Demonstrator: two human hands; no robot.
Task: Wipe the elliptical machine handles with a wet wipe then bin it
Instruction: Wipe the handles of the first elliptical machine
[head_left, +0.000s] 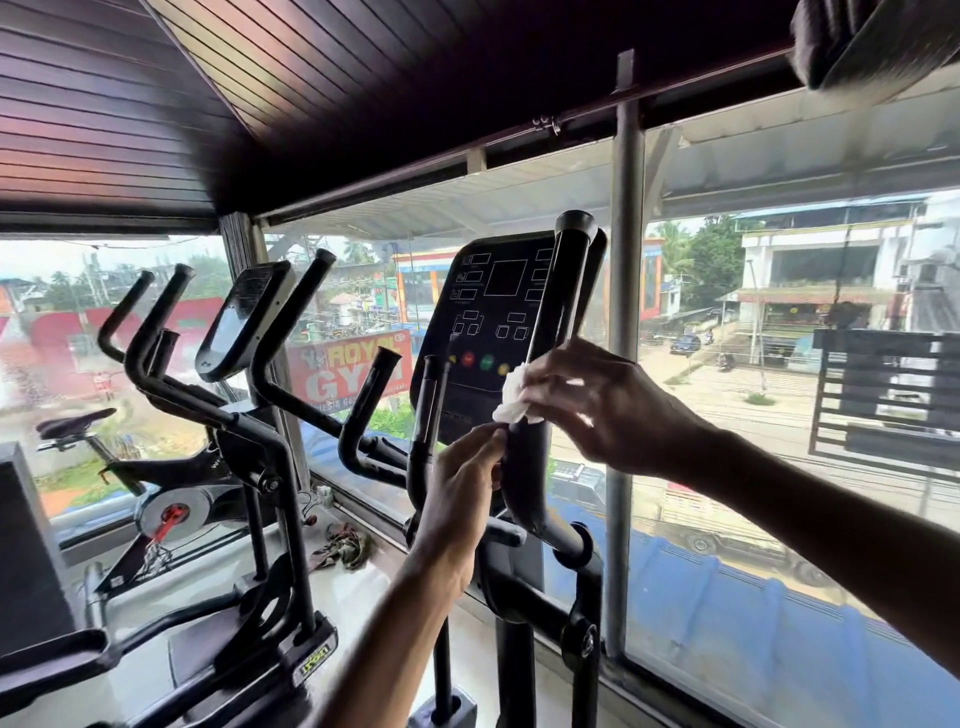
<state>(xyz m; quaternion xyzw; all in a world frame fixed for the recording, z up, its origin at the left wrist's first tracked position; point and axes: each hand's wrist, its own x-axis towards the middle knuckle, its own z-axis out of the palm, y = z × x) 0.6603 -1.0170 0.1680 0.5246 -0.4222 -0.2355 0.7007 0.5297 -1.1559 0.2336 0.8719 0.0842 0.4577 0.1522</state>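
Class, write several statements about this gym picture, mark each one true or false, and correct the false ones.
1. The right hand holds a white wipe against the machine's tall handle. True.
2. The wipe has already been binned. False: it is in the right hand, on the handle, and no bin is in view.
3. The left hand is raised beside the handle, just below the wipe. True.
4. The console screen is lit and shows numbers. False: the screen is dark.
5. A crumpled rag lies by the window, left of the machine. True.
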